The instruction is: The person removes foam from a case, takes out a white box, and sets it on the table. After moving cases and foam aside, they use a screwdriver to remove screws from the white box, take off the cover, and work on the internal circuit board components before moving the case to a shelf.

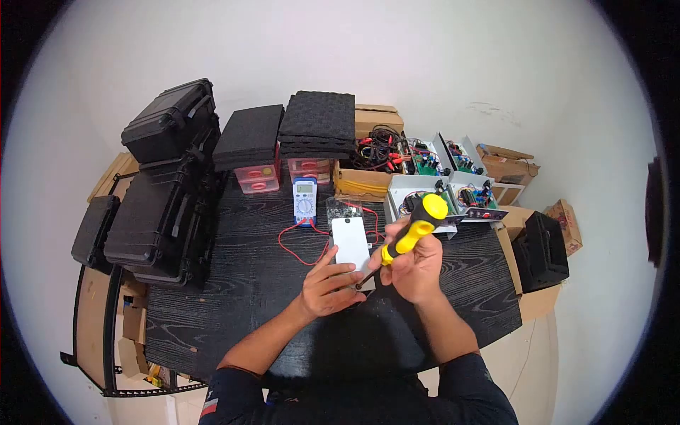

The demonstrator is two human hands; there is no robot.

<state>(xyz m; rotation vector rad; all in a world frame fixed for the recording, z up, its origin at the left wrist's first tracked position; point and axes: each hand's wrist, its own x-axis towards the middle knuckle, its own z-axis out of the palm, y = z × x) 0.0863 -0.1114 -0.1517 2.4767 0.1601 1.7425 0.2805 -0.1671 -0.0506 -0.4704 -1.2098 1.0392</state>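
Observation:
A white rectangular panel lies on the dark table in front of me, with a dark round spot near its far end. My left hand rests on the panel's left and near side, fingers spread over it. In my right hand is a yellow and black screwdriver, tilted, its shaft reaching down to a dark spot at the panel's near end. Just beyond the panel lies a clear plastic piece. A blue and white multimeter with red leads sits behind and to the left.
Black cases are stacked at the left. Foam sheets lie on red drawers at the back. A cardboard box holds cables. Open white enclosures with circuit boards stand at the right, near a black case in a carton.

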